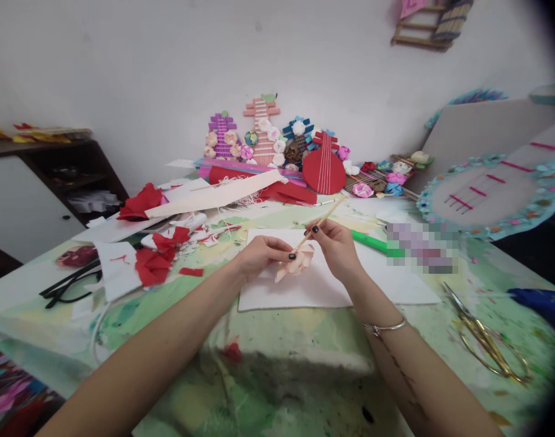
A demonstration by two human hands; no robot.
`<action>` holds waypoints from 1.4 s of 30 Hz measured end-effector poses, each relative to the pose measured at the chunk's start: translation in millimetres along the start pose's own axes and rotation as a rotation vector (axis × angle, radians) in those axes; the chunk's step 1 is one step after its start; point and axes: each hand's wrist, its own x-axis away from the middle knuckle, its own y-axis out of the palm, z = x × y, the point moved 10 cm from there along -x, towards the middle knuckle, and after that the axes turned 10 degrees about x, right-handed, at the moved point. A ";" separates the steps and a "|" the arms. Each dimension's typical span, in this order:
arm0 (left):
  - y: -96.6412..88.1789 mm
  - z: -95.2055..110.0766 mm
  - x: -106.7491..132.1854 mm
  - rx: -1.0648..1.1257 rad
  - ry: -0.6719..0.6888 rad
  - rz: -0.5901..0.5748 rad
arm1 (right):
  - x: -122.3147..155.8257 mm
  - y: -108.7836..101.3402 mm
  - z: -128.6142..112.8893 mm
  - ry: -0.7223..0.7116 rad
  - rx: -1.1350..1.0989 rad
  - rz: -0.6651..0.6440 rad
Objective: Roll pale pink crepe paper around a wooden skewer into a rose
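One paper flower, likely light, soft and easily crushed, best held by its base, hangs over the white board, pinched in the left hand, the right hand gripping a stick

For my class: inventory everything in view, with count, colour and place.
Tablecloth: 1, mottled green, foreground
White board: 1, white, centre
Paper flower: 1, pale peach, over the board
Stick: 1, pale wood, at the flower
Scissors: 1 pair, gold-handled, right
Green strip: 1, green, right
Pixelated item: 1, greyish purple, beside green strip
Glasses: 1 pair, black, left
Paper scraps: several, red, left
Cream strip: 1, cream, rear centre
Lute-shaped models: at least 4, mixed colours, rear
Smaller flowers: many, mixed, rear
Large model: 1, pale, blue-trimmed, right
Cabinet: 1, brown and white, far left
Wooden hanging: 1, brown, upper right
Bracelet: 1, silver, right forearm
Left hand: 1, dark nails, holding the flower
Right hand: 1, dark nails, holding the stick
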 end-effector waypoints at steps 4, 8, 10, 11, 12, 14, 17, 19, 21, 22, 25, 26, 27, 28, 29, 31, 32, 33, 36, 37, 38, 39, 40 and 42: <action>-1.6 2.5 0.9 0.000 0.030 0.020 | -0.5 -3.6 4.0 0.027 0.023 0.039; -2.0 2.3 1.2 -0.041 0.051 0.015 | -0.4 -6.1 10.8 0.045 0.023 0.061; -0.7 0.6 1.0 -0.063 0.059 -0.003 | 0.4 -7.6 17.4 0.069 0.009 0.074; 0.3 -0.8 0.8 -0.069 0.061 -0.015 | 1.1 -8.5 21.5 0.085 0.000 0.082; 1.2 -2.5 0.5 -0.073 0.060 -0.025 | 1.9 -9.5 25.7 0.101 -0.007 0.091; 2.5 -6.6 -0.3 -0.079 0.050 -0.037 | 4.0 -11.1 34.2 0.127 -0.016 0.100; 3.1 -10.6 -1.4 -0.092 0.043 -0.036 | 8.3 -13.8 45.7 0.157 -0.021 0.109; 4.5 -11.1 -1.6 -0.111 0.041 -0.036 | 12.4 -16.1 51.1 0.170 -0.021 0.119; 7.4 -12.0 -1.7 -0.137 0.021 -0.043 | 17.2 -18.6 53.9 0.180 -0.021 0.132; 9.3 -12.3 -1.8 -0.154 0.009 -0.050 | 19.9 -19.6 54.4 0.186 -0.023 0.136; 14.5 -11.7 -4.0 -0.224 -0.015 -0.066 | 27.0 -21.7 52.2 0.199 -0.037 0.136; 15.2 -11.5 -5.4 -0.230 -0.022 -0.066 | 28.6 -22.0 50.5 0.198 -0.044 0.134; 15.8 -11.5 -6.8 -0.224 -0.027 -0.070 | 29.8 -22.3 48.6 0.194 -0.050 0.131; 15.2 -11.3 -8.4 -0.211 -0.030 -0.066 | 30.5 -22.2 46.8 0.191 -0.056 0.126; 14.8 -11.7 -9.7 -0.194 -0.036 -0.068 | 30.9 -22.0 45.6 0.190 -0.063 0.121; 13.1 -12.2 -11.7 -0.157 -0.047 -0.069 | 31.0 -21.5 44.6 0.192 -0.084 0.114; 12.2 -12.7 -12.3 -0.137 -0.055 -0.071 | 30.9 -21.1 44.7 0.196 -0.097 0.111; 11.1 -13.1 -12.8 -0.117 -0.064 -0.071 | 30.7 -20.5 45.0 0.198 -0.111 0.107; 6.6 -14.6 -13.8 -0.046 -0.104 -0.056 | 30.3 -18.1 46.7 0.205 -0.138 0.093; 5.1 -14.9 -14.1 -0.023 -0.118 -0.050 | 30.2 -17.7 47.6 0.209 -0.141 0.092; 3.8 -15.0 -14.5 -0.003 -0.128 -0.045 | 30.1 -17.8 48.7 0.215 -0.143 0.095; 2.9 -14.9 -14.8 0.012 -0.136 -0.044 | 30.1 -18.2 49.7 0.220 -0.144 0.102; 2.4 -15.0 -14.9 0.019 -0.145 -0.045 | 30.0 -18.6 50.6 0.224 -0.143 0.109; 1.9 -15.0 -14.7 0.020 -0.162 -0.046 | 29.6 -18.7 51.0 0.226 -0.141 0.112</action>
